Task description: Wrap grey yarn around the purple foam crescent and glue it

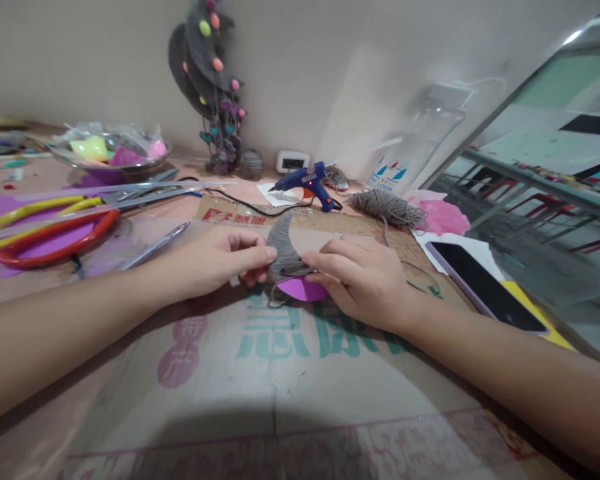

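Between my hands is a crescent moon shape wrapped in grey yarn, its upper tip pointing up. A bare purple section shows along its lower edge. My left hand pinches the crescent's left side between thumb and fingers. From the right, my right hand has its fingertips closed at the crescent's lower right part, where grey strands run; whether they grip the yarn or the crescent's edge I cannot tell. A loose loop of grey yarn hangs below the crescent on the left.
Printed cardboard covers the table. Behind my hands lie a blue glue gun with its cord and a grey yarn skein. Scissors and a pen are left; a phone is right. A clear bottle stands behind.
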`<action>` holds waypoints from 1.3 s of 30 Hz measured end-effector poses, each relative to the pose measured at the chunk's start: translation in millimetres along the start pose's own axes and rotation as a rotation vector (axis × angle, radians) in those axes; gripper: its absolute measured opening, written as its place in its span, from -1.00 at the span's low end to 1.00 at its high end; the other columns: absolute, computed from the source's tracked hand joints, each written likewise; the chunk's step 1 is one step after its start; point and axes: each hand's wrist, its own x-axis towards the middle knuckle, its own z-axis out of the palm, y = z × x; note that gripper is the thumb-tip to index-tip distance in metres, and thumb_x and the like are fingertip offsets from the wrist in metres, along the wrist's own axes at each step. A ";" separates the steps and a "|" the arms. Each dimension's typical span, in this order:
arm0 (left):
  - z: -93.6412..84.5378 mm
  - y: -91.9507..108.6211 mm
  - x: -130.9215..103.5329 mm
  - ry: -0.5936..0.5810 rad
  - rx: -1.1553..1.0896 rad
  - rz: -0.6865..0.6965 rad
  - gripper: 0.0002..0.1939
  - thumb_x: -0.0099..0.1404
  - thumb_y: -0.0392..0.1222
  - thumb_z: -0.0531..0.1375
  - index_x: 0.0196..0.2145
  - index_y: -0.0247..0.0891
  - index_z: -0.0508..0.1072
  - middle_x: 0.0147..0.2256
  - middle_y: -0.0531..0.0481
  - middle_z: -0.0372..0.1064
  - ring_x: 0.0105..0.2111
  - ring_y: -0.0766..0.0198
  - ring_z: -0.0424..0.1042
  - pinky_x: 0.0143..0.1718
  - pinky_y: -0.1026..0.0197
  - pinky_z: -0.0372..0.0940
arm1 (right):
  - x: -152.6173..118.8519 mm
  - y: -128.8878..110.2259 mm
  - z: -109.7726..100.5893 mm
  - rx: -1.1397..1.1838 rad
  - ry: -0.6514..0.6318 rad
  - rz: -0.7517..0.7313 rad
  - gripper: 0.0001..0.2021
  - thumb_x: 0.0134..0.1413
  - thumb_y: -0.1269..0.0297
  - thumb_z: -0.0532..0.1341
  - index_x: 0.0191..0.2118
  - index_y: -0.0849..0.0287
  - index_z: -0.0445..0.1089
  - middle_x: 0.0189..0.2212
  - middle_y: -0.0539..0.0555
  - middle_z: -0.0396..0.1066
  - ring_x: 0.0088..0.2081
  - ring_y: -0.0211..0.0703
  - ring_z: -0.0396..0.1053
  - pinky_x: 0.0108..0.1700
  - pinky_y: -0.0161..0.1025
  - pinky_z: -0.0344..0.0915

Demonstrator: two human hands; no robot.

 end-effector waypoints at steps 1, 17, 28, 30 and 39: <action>0.1 0.3 -0.2 0.005 -0.002 0.003 -0.68 0.25 -0.06 0.09 -0.58 -0.27 0.36 -0.60 0.12 0.33 -0.58 0.41 0.28 -0.53 0.32 0.11 | -0.4 0.3 0.1 0.012 -0.001 0.009 -0.82 0.22 0.34 0.06 -0.16 0.20 0.37 -0.43 0.05 0.40 -0.39 -0.22 0.30 -0.36 -0.27 0.18; 1.2 0.2 0.2 -0.005 -0.023 -0.001 -0.67 0.25 -0.07 0.09 -0.59 -0.28 0.35 -0.62 0.13 0.33 -0.60 0.43 0.27 -0.55 0.35 0.11 | 4.3 -2.8 -0.6 -0.026 -0.015 -0.027 -0.79 0.23 0.33 0.05 -0.19 0.25 0.42 -0.48 0.05 0.40 -0.44 -0.24 0.27 -0.40 -0.28 0.15; 0.3 -2.4 0.3 -0.005 -0.044 0.010 -0.68 0.24 -0.07 0.11 -0.60 -0.27 0.36 -0.62 0.14 0.33 -0.60 0.44 0.27 -0.56 0.36 0.10 | 4.5 -2.1 -0.2 -0.057 -0.015 -0.064 -0.78 0.22 0.40 0.03 -0.20 0.22 0.42 -0.49 0.04 0.41 -0.46 -0.25 0.27 -0.42 -0.29 0.14; 0.5 -2.7 0.3 -0.004 -0.044 0.009 -0.68 0.24 -0.07 0.11 -0.60 -0.27 0.35 -0.63 0.15 0.33 -0.60 0.44 0.27 -0.57 0.36 0.10 | 4.2 -2.3 0.3 -0.044 -0.020 -0.057 -0.78 0.22 0.41 0.03 -0.20 0.23 0.43 -0.48 0.04 0.41 -0.45 -0.24 0.29 -0.42 -0.29 0.15; 2.7 1.7 0.5 0.032 -0.053 0.028 -0.69 0.23 -0.12 0.10 -0.62 -0.28 0.33 -0.63 0.14 0.30 -0.60 0.44 0.26 -0.55 0.36 0.12 | 0.7 -0.3 -0.4 0.063 0.055 0.042 -0.82 0.19 0.34 0.10 -0.17 0.26 0.40 -0.42 0.10 0.42 -0.38 -0.19 0.33 -0.34 -0.27 0.23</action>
